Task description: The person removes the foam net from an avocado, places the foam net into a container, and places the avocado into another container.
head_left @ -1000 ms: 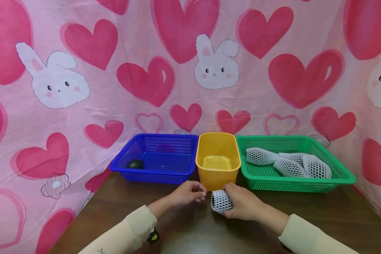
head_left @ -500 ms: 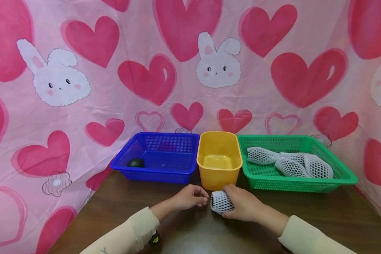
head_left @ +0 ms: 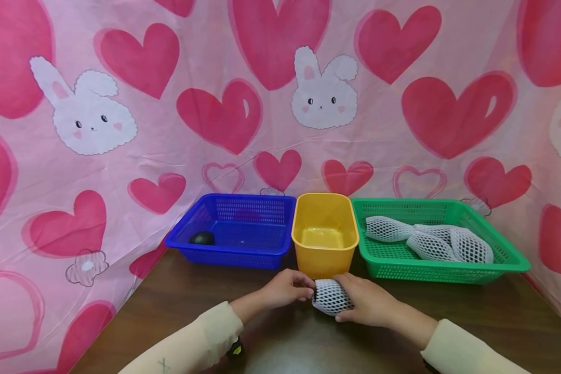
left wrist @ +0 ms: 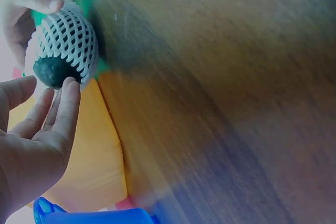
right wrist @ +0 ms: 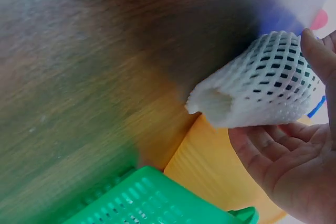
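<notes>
A dark green avocado (left wrist: 56,72) sits in a white foam net sleeve (head_left: 331,298), its bare end showing at the left opening. My right hand (head_left: 371,302) grips the netted avocado from the right, with the thumb on one side and fingers on the other. The sleeve's other end gapes in the right wrist view. My left hand (head_left: 287,289) is at the bare end; in the left wrist view its fingertips (left wrist: 69,83) meet the dark skin, the thumb held apart. Both hands are low over the table, in front of the yellow bin (head_left: 324,264).
Left of the bin, a blue basket (head_left: 236,258) holds another dark avocado (head_left: 202,238). On the right, a green basket (head_left: 441,270) contains several white-netted pieces (head_left: 389,229). The brown table (head_left: 308,348) runs up to a pink heart-patterned cloth (head_left: 262,135) behind.
My left hand has moved right, up to the avocado's bare end. My right hand still grips the netted avocado, now shifted slightly right in the view.
</notes>
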